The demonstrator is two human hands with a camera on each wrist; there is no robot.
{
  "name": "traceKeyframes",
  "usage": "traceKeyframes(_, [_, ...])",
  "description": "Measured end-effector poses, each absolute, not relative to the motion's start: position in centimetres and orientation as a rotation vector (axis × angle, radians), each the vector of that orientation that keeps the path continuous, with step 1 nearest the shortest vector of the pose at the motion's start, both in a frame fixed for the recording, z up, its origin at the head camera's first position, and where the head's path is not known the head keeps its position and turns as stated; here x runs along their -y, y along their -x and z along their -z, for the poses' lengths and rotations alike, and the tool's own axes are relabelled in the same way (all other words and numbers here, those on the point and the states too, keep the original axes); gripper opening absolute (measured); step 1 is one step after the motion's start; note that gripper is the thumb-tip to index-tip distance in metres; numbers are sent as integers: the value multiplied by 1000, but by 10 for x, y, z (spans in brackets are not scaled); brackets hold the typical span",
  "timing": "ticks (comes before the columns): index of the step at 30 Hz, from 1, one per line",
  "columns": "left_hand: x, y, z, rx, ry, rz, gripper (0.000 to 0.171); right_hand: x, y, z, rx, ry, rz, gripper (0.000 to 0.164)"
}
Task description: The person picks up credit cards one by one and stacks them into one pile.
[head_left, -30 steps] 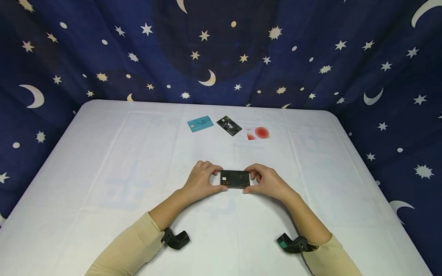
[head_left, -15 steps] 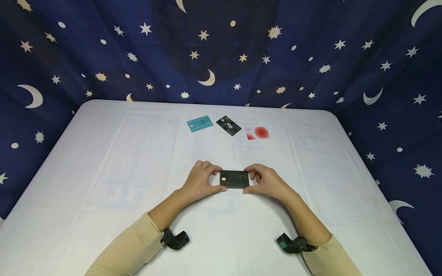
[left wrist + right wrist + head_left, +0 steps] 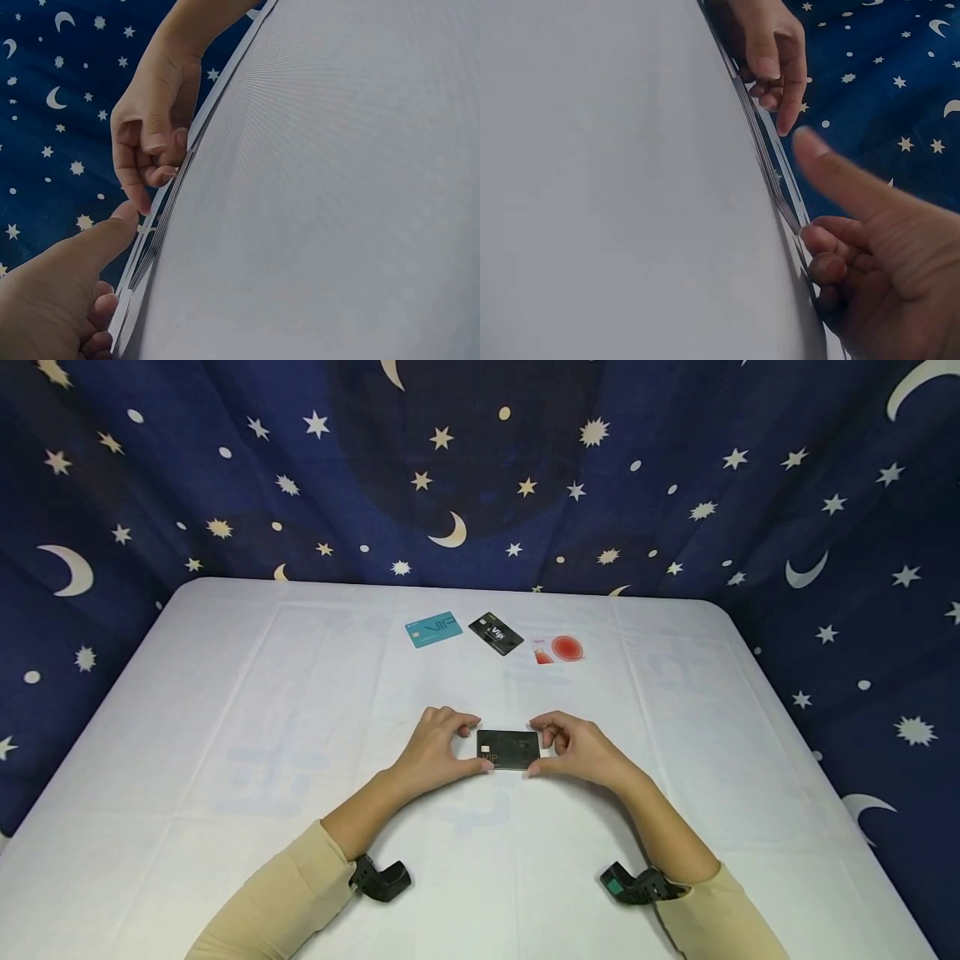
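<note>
A stack of several cards (image 3: 160, 222) lies flat on the white table, topped by a black card (image 3: 513, 747) marked VIP with a chip at its left. My left hand (image 3: 433, 752) is at the stack's left end. Its index finger is raised just off the far edge, and its thumb overlaps the near left corner in the head view. At the right end is my right hand (image 3: 579, 753), fingers likewise spread just off the edges. In the right wrist view its raised thumb stands apart from the stack (image 3: 759, 142). Neither hand pinches the cards.
Farther back on the table (image 3: 300, 710) lie a teal VIP card (image 3: 433, 630), a black Vip card (image 3: 496, 634) and a white card with red circles (image 3: 567, 648). A blue star-and-moon curtain (image 3: 480, 460) hangs behind. Black wrist cameras sit on both forearms.
The fingers of both hands have loosened from the card stack, the index fingers lifting off its far edge. The stack has stayed in place.
</note>
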State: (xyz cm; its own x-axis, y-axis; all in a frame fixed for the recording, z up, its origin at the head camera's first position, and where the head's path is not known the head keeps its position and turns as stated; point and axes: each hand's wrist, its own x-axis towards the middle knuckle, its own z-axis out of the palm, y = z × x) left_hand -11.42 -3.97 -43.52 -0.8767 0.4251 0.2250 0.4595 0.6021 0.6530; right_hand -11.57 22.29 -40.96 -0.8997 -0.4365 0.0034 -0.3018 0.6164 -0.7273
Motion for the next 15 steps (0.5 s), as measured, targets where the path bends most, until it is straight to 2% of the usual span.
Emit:
traceKeyframes(7, [40, 117, 431, 2803, 693, 1238, 65, -221, 123, 403, -2645, 643, 1162, 56])
traceKeyframes(15, [39, 121, 426, 2790, 653, 1225, 68, -220, 131, 394, -2648, 639, 1142, 56])
